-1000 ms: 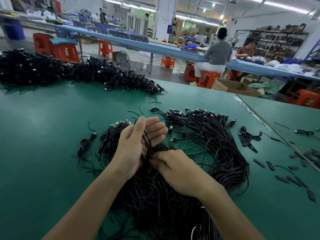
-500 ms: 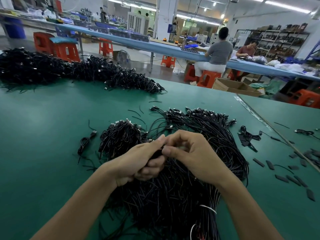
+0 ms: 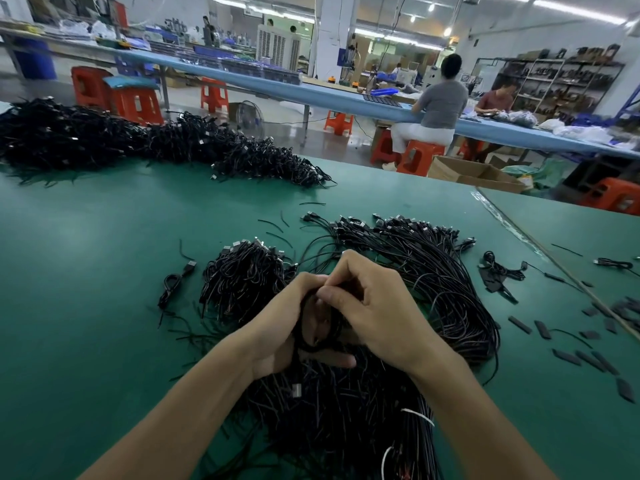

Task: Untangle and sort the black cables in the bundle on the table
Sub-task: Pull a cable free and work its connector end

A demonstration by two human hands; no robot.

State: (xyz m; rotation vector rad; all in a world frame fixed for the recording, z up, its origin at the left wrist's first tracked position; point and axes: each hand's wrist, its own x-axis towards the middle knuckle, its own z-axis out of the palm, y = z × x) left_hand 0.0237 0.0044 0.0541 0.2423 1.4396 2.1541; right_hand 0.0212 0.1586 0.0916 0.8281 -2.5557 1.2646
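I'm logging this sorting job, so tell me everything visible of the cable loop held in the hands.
The black cable loop is thin and rubbery-looking, curled into a small ring above the cable bundle. The left hand holds it with curled fingers; the right hand pinches its top. Its ends are hidden.

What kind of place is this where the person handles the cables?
Most likely a factory workshop for cable assembly: heaps of black cables lie on the green table, other workers sit at a long blue bench, and stocked shelves stand at the back.
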